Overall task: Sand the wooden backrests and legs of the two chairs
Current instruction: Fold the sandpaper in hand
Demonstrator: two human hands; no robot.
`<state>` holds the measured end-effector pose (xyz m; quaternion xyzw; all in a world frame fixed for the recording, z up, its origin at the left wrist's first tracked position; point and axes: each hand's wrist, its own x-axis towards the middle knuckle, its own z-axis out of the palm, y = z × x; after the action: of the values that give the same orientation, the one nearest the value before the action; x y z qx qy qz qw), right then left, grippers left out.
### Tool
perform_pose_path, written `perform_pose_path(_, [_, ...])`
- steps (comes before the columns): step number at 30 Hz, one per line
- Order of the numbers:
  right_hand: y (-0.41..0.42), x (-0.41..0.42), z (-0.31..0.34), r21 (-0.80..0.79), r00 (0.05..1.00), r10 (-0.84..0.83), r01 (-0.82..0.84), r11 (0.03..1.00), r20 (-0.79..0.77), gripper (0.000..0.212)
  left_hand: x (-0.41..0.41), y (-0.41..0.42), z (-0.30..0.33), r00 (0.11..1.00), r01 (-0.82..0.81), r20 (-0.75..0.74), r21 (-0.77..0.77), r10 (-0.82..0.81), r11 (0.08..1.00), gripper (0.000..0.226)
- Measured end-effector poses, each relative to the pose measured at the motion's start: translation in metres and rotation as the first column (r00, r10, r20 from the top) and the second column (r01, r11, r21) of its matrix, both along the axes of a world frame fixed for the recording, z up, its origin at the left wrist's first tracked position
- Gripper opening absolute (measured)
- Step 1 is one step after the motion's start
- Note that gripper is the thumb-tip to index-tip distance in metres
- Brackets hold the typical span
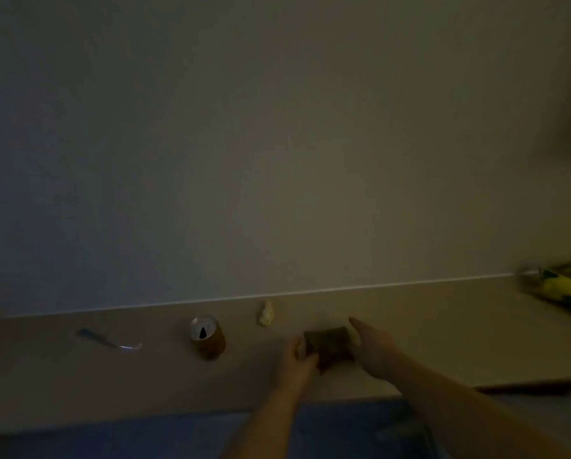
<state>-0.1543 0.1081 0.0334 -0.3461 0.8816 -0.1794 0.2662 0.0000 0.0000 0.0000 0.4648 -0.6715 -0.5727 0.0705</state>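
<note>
Gripping brown pad (328,347), left hand (298,357).

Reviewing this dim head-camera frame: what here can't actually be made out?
- Chairs: none in the head view.
- Brown pad: dim and blurred; whether it is sandpaper is unclear. The left hand covers its near corner.
- Right hand: contact with the pad unclear.
- Yellow-green bag: cut by the right edge, print blurred.
- Can: label too dark.

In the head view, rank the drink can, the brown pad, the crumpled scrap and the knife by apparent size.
1. Brown pad
2. Drink can
3. Knife, long but thin, so close to the can
4. Crumpled scrap
</note>
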Motion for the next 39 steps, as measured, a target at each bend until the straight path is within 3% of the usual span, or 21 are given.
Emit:
perform_pose_path(3, [-0.006, 0.008, -0.008, -0.009, 0.993, -0.01, 0.011, 1.0, 0.115, 0.052, -0.005, 0.0, -0.003, 0.994, 0.081, -0.089, 0.133, -0.07, 0.988, 0.055])
perform_pose_path(5, [-0.008, 0.008, -0.013, -0.001, 0.979, -0.087, 0.089, 0.996, 0.185, 0.016, -0.014, 0.002, -0.002, 0.987, 0.154, -0.06, 0.161, -0.146, 0.975, 0.048])
perform_pose_path(9, [-0.015, -0.001, -0.011, -0.021, 0.97, -0.126, 0.134, 0.991, 0.209, 0.047, -0.029, 0.002, 0.008, 0.991, 0.136, -0.033, 0.128, -0.133, 0.982, 0.048])
perform_pose_path(12, [-0.015, -0.002, 0.007, -0.057, 0.958, -0.164, 0.182, 0.982, 0.237, 0.042, -0.032, 0.01, 0.029, 0.992, 0.098, -0.091, 0.171, -0.084, 0.98, 0.038])
perform_pose_path(14, [-0.013, -0.003, 0.026, -0.091, 0.952, -0.176, 0.204, 0.975, 0.25, 0.027, -0.032, 0.014, 0.041, 0.991, 0.017, -0.132, 0.218, 0.013, 0.976, 0.028])
perform_pose_path(16, [-0.009, -0.004, 0.052, -0.156, 0.955, -0.169, 0.21, 0.965, 0.243, 0.03, -0.03, 0.02, 0.061, 0.98, -0.083, -0.148, 0.305, 0.133, 0.949, 0.013])
perform_pose_path(19, [-0.003, -0.003, 0.103, -0.247, 0.953, -0.169, 0.232, 0.941, 0.25, 0.037, -0.028, 0.034, 0.099, 0.947, -0.145, -0.201, 0.423, 0.249, 0.894, 0.028])
perform_pose_path(21, [0.002, -0.001, 0.146, -0.326, 0.956, -0.159, 0.236, 0.915, 0.246, 0.035, -0.028, 0.043, 0.138, 0.925, -0.149, -0.25, 0.453, 0.285, 0.879, 0.024])
perform_pose_path(25, [0.017, 0.01, 0.246, -0.511, 0.924, -0.151, 0.325, 0.796, 0.351, 0.024, -0.023, 0.054, 0.225, 0.858, -0.201, -0.374, 0.384, 0.351, 0.901, 0.017])
perform_pose_path(28, [0.033, 0.016, 0.33, -0.631, 0.868, -0.054, 0.399, 0.665, 0.493, 0.02, -0.019, 0.062, 0.301, 0.767, -0.262, -0.492, 0.348, 0.413, 0.9, 0.009])
perform_pose_path(31, [0.055, 0.022, 0.419, -0.683, 0.808, 0.049, 0.462, 0.566, 0.587, 0.018, -0.016, 0.075, 0.383, 0.639, -0.154, -0.593, 0.526, 0.49, 0.837, 0.019])
perform_pose_path(34, [0.085, 0.032, 0.501, -0.728, 0.787, 0.134, 0.473, 0.495, 0.603, 0.017, -0.011, 0.098, 0.468, 0.528, -0.014, -0.722, 0.519, 0.447, 0.855, 0.022])
perform_pose_path(39, [0.141, 0.045, 0.614, -0.801, 0.841, 0.134, 0.433, 0.414, 0.524, 0.015, -0.007, 0.14, 0.591, 0.412, 0.004, -0.85, 0.361, 0.328, 0.933, 0.022])
